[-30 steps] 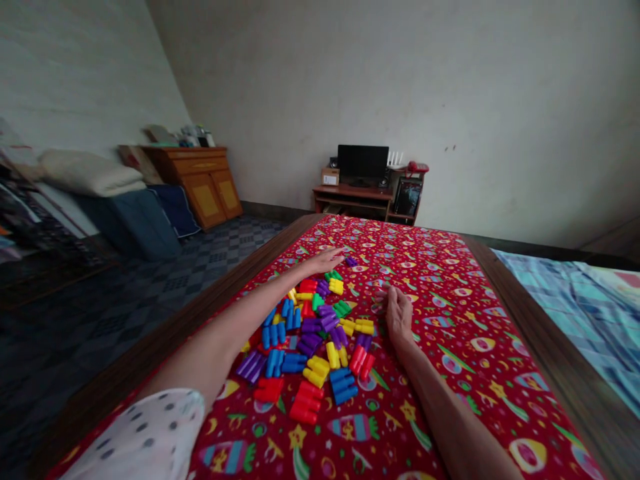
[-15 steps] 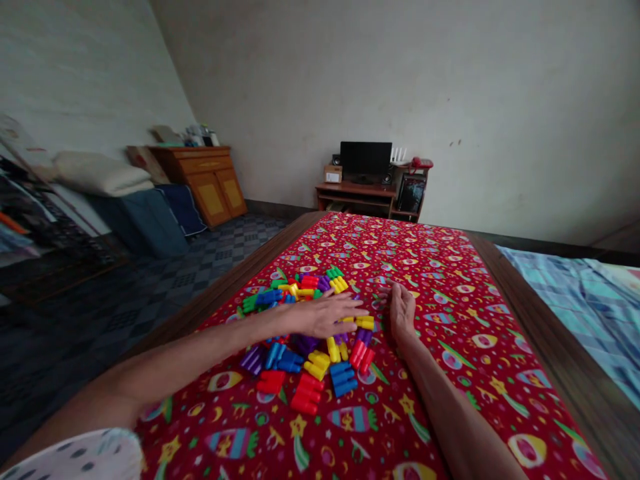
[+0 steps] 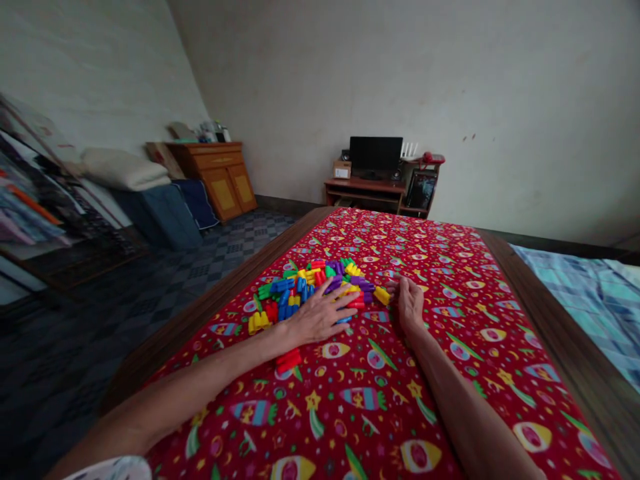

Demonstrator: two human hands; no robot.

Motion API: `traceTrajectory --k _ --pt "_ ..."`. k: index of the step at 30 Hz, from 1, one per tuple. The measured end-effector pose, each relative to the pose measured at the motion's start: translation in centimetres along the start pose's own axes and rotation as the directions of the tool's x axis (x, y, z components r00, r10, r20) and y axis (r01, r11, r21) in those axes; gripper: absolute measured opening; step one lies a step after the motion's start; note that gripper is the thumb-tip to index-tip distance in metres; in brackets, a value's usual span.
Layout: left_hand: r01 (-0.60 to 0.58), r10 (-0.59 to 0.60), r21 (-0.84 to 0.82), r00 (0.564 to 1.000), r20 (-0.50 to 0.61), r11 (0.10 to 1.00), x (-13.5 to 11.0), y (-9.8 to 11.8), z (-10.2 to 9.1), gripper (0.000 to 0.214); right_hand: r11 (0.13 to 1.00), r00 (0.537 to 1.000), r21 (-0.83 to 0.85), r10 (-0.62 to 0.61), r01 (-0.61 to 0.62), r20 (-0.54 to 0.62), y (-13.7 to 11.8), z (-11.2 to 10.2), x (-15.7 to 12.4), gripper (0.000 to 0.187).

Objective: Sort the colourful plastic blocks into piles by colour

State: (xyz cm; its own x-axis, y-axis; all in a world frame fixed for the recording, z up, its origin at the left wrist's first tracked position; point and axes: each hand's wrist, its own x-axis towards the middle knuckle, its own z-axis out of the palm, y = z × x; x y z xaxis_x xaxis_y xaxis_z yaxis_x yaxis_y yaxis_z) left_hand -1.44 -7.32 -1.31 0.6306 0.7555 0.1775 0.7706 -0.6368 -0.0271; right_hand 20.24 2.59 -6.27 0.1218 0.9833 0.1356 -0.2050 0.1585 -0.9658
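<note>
A pile of red, yellow, blue, green and purple plastic building blocks [image 3: 290,300] lies on a red patterned tablecloth [image 3: 360,427]. My left hand [image 3: 317,317] rests palm down over the near side of the pile, fingers spread, hiding some blocks beneath it. One red block [image 3: 289,361] sits by itself on the near side of my left wrist. To the right of the pile, my right hand [image 3: 410,300] stands on its edge on the cloth, fingers extended and palm turned inward. A yellow block [image 3: 382,295] lies just left of its fingers.
Dark wood borders [image 3: 505,287] run along the table's sides. Beyond the far end stands a desk with a monitor [image 3: 376,154] and a red telephone [image 3: 433,159]. A wooden cabinet [image 3: 220,177] is at the left wall. Checked bedding [image 3: 575,293] lies to the right.
My left hand has swept nearer and the near blocks have been pushed away into a tighter pile. One red block is left behind. My right hand stays beside the pile. The view has shifted slightly.
</note>
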Motion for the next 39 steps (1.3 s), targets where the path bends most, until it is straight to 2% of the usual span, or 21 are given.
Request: traceTrajectory --k 2,4,5,6,7,8,9,10,11,13,17,19,21,24,25,27,30,34,37,39 --pt "0.132 -0.134 -0.03 0.988 -0.07 0.991 -1.8 -1.6 -0.8 0.045 1.0 1.0 0.006 -0.004 0.004 0.005 0.1 0.0 0.0 0.052" --pt "0.315 -0.326 -0.091 0.929 -0.174 0.945 -4.6 -3.2 -0.8 0.048 1.0 1.0 0.001 -0.008 0.008 0.002 0.2 0.0 0.1 0.05" --pt "0.415 -0.436 -0.133 0.871 -0.228 0.9 -6.2 -4.0 -0.5 0.05 1.0 1.0 -0.002 -0.008 0.008 -0.004 0.2 0.1 0.1 0.05" --pt "0.513 -0.544 -0.179 0.793 -0.275 0.839 -7.6 -4.8 0.0 0.054 1.0 1.0 -0.004 -0.005 0.005 -0.012 0.2 0.2 0.1 0.05" --pt "0.593 -0.635 -0.229 0.711 -0.3 0.772 -8.9 -5.6 0.7 0.057 1.0 1.0 -0.004 0.0 0.0 -0.022 0.2 0.2 0.1 0.052" --pt "0.642 -0.7 -0.279 0.648 -0.3 0.714 -9.7 -6.4 1.4 0.059 1.0 1.0 -0.004 0.004 -0.004 -0.028 0.1 0.3 0.2 0.053" --pt "0.672 -0.744 -0.321 0.609 -0.274 0.668 -10.2 -7.0 2.0 0.062 1.0 1.0 -0.004 0.003 -0.003 -0.028 0.0 0.3 0.2 0.055" --pt "0.687 -0.771 -0.353 0.588 -0.245 0.636 -10.2 -7.4 2.6 0.063 1.0 1.0 -0.006 -0.002 0.001 -0.025 -0.1 0.4 0.1 0.056" --pt "0.689 -0.781 -0.376 0.586 -0.215 0.62 -9.8 -7.7 3.0 0.065 1.0 1.0 -0.009 -0.008 0.008 -0.022 -0.1 0.4 0.1 0.057" --pt "0.663 -0.763 -0.405 0.625 -0.166 0.63 -8.0 -7.6 3.3 0.065 1.0 1.0 -0.011 -0.018 0.018 -0.015 -0.2 0.4 0.0 0.057" --pt "0.526 -0.631 -0.457 0.769 -0.104 0.717 -3.1 -5.9 3.3 0.063 1.0 1.0 0.005 -0.016 0.016 -0.013 0.0 0.4 0.0 0.053" --pt "0.445 -0.556 -0.492 0.825 -0.098 0.748 -1.3 -5.3 3.2 0.063 1.0 0.999 0.006 -0.024 0.024 -0.03 0.2 0.2 0.3 0.052" --pt "0.392 -0.534 -0.516 0.831 -0.157 0.762 -0.1 -5.7 3.0 0.062 0.999 0.997 0.002 -0.034 0.034 -0.076 0.2 -0.3 0.9 0.05" --pt "0.442 -0.619 -0.506 0.741 -0.26 0.741 1.4 -8.3 2.2 0.064 0.999 0.98 -0.004 -0.052 0.052 -0.192 -0.2 -1.8 2.4 0.046" --pt "0.48 -0.651 -0.501 0.718 -0.246 0.72 2.0 -9.4 1.9 0.065 0.998 0.971 -0.008 -0.062 0.062 -0.23 -0.4 -2.5 2.9 0.044" --pt "0.513 -0.662 -0.499 0.729 -0.176 0.698 3.4 -11.3 1.7 0.068 0.997 0.953 -0.024 -0.079 0.076 -0.291 -0.6 -4.1 3.9 0.04" --pt "0.476 -0.578 -0.51 0.814 -0.053 0.716 6.1 -12.0 2.2 0.067 0.997 0.926 -0.058 -0.073 0.055 -0.369 -0.6 -5.9 4.9 0.033" --pt "0.32 -0.346 -0.551 0.936 0.06 0.77 9.6 -9.0 3.2 0.061 0.998 0.909 -0.043 -0.06 0.047 -0.411 -0.4 -6.9 5.4 0.028" --pt "0.194 -0.141 -0.591 0.981 0.136 0.783 10.9 -5.8 2.6 0.054 0.998 0.909 -0.026 -0.066 0.061 -0.411 -0.4 -7.0 5.4 0.026" --pt "0.099 0.003 -0.614 0.987 0.162 0.783 10.4 -4.4 1.5 0.053 0.998 0.906 -0.009 -0.057 0.058 -0.42 -0.6 -7.1 5.5 0.026"
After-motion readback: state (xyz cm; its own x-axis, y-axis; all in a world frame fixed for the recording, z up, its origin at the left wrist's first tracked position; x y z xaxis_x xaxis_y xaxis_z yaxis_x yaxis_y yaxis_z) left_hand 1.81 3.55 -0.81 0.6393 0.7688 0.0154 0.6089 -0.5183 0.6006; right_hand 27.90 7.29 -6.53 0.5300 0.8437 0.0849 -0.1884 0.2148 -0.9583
